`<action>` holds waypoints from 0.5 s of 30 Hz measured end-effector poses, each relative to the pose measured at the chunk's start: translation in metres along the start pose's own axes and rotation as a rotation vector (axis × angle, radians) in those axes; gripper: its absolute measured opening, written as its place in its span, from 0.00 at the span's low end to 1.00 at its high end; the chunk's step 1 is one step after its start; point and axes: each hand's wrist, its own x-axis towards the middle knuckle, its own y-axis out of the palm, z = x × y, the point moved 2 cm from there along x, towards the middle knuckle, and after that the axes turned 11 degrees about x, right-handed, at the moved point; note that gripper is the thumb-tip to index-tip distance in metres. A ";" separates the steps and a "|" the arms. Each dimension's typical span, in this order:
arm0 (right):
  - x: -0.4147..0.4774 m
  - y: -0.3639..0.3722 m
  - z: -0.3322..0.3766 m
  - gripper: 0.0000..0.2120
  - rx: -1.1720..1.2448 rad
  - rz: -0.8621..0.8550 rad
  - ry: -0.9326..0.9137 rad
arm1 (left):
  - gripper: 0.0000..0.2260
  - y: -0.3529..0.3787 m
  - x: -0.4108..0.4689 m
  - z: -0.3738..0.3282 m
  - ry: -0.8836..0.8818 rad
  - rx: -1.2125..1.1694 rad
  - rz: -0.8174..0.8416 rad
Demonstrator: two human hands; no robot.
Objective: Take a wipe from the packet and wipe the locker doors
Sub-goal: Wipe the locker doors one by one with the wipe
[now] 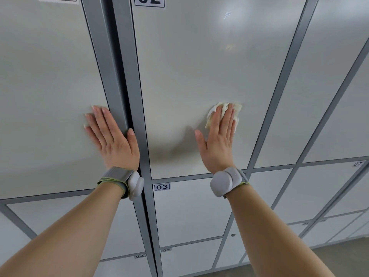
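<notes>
Head view: two straight-fingered hands, left hand (113, 137) bare, right hand (218, 140) atop one wipe (238, 109).

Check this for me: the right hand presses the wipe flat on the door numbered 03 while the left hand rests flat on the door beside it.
Wrong door. The right hand presses the wipe flat on the door numbered 02; door 03 is the one below it, as the head view shows. The left hand rests flat on the door beside it.
</notes>
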 end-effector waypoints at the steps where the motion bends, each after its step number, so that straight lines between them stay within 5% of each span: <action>1: 0.007 -0.003 0.003 0.36 0.021 -0.017 -0.009 | 0.28 0.000 0.000 0.000 -0.002 -0.003 0.002; 15: -0.001 -0.006 -0.018 0.38 0.057 -0.038 0.094 | 0.28 -0.003 -0.001 0.001 -0.001 0.009 0.024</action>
